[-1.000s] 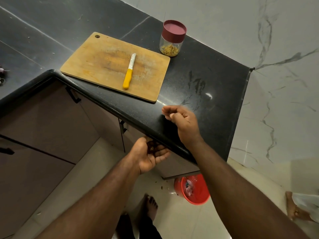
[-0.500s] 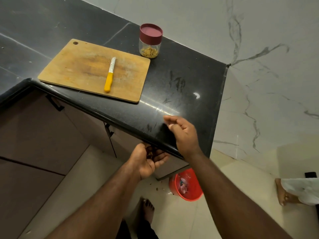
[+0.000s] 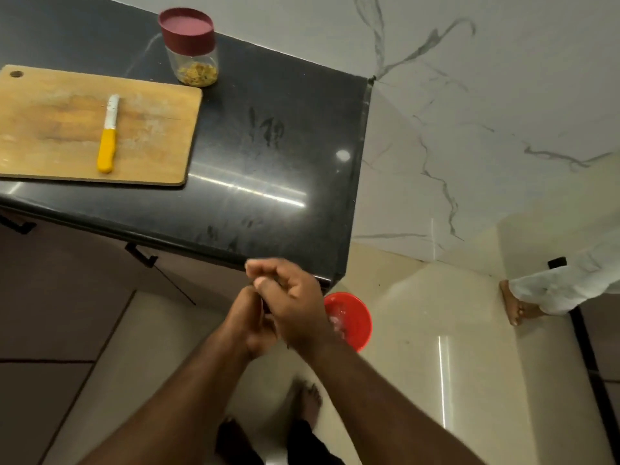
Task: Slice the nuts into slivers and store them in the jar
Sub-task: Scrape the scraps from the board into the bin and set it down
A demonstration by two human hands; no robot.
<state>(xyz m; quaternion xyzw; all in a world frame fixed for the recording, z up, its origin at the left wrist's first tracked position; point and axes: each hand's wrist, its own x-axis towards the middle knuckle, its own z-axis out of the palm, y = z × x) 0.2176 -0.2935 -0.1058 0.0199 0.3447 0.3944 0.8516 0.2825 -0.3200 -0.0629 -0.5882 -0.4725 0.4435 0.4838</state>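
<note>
since a second ago both hands have come off the tabletop edge and met below its corner. the right hand lies over the left hand, touching it, fingers curled loosely; i cannot tell whether either holds anything. the jar, lid on and slivers at its bottom, stands just beyond the cutting board, where the knife lies. a red bucket sits on the floor.
</note>
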